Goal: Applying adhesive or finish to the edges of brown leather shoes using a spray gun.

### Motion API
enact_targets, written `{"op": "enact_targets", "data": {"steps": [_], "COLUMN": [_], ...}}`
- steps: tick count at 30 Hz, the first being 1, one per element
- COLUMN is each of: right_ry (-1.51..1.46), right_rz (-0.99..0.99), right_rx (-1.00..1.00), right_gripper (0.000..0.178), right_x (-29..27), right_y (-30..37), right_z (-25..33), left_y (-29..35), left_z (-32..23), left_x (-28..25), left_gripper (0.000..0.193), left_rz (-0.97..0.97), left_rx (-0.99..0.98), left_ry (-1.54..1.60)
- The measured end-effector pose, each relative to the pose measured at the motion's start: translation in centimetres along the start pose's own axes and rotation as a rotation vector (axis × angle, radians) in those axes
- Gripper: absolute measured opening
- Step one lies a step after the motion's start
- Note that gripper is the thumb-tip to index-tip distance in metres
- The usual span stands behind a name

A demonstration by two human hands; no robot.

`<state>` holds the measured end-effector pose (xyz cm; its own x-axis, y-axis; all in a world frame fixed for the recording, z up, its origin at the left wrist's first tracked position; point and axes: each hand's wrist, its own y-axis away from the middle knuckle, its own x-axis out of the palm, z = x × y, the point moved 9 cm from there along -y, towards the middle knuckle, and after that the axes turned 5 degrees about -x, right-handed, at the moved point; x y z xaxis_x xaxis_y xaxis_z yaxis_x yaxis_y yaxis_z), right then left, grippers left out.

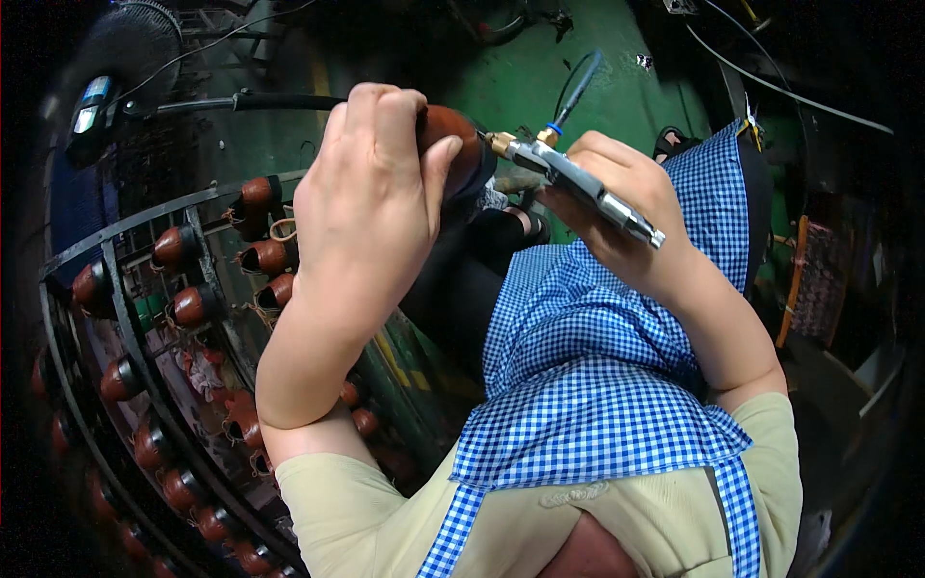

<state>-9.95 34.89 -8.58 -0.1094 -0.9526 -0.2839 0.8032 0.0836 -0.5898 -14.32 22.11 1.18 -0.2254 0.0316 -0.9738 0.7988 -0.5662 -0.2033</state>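
Observation:
A brown leather shoe with a dark sole (451, 127) is in my left hand (364, 178), whose fingers curl over its near side and hide much of it. The left thumb presses along the shoe's edge. My right hand (624, 197) is wrapped round a silver metal spray gun (583, 183). The gun's brass nozzle points left at the shoe, almost against it. A thin dark hose (578, 82) rises from a blue-ringed brass fitting on the gun. Most of the right fingers are hidden behind the gun body.
To my left stands a metal rack (120, 299) with several brown shoes (193, 305) on it. A fan (125, 48) is at the far left, near a dark rod (241, 101). Green floor (626, 96) shows ahead; a cable (790, 91) crosses the far right.

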Motion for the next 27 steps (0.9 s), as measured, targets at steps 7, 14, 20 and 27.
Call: {"op": "enact_targets", "data": {"steps": [7,14,20,27], "right_ry": [-0.014,0.018,0.028,0.028], "right_rz": [-0.032,-0.025,-0.013,0.013], "right_rx": [-0.032,-0.027,-0.006,-0.007], "right_gripper": [0.017,0.021,0.022,0.022], "right_x": [1.7,4.3,6.4,7.9], "right_y": [-3.0,-5.2,-5.6,-4.5], "right_z": [-1.5,-2.1,-2.2,-1.1], "left_y": [-2.7,-4.2,-4.3,-3.8], "left_z": [2.9,7.7,11.3,13.6], "left_x": [1.0,2.3,2.7,2.6], "left_gripper": [0.028,0.037,0.043,0.05], "left_rz": [-0.015,0.109,0.174,0.23], "left_rx": [-0.03,-0.138,-0.266,-0.38], "left_ry": [-0.194,-0.293,-0.278,-0.225]}}
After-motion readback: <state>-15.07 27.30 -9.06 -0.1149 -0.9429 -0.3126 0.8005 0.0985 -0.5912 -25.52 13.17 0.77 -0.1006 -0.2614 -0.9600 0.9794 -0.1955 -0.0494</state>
